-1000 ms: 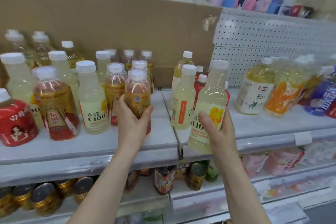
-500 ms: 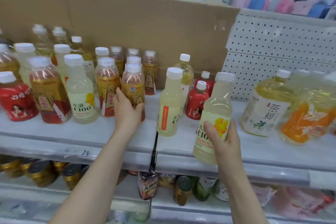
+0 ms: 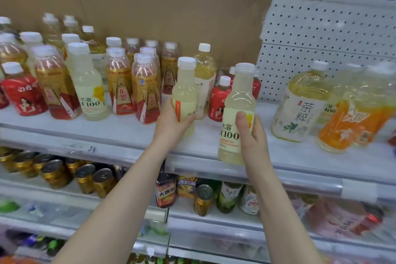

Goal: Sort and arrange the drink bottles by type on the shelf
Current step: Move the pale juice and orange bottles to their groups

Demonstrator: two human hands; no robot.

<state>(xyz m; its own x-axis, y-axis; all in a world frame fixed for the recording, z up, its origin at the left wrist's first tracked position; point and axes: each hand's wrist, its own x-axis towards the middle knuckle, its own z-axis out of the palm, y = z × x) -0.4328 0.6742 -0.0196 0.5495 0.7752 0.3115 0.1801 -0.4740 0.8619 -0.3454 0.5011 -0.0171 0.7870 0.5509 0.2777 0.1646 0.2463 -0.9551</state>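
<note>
Head view: your left hand point(image 3: 171, 124) curls round a pale C100 bottle point(image 3: 185, 92) mid-way along the shelf point(image 3: 120, 135); lifted or resting, unclear. Your right hand point(image 3: 250, 137) grips a second C100 bottle point(image 3: 237, 111) before the shelf edge, label facing you. Judgement: pairing both for the lone C100 bottle point(image 3: 90, 94) standing left.

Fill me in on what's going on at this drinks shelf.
A person is sorting drinks. Their left hand grips a pale yellow bottle that stands on the shelf beside the amber bottles. Their right hand holds a C100 bottle, the same pale kind, lifted in front of the shelf's edge. A third pale bottle stands further left among the amber ones, so the types are mixed for now.
</note>
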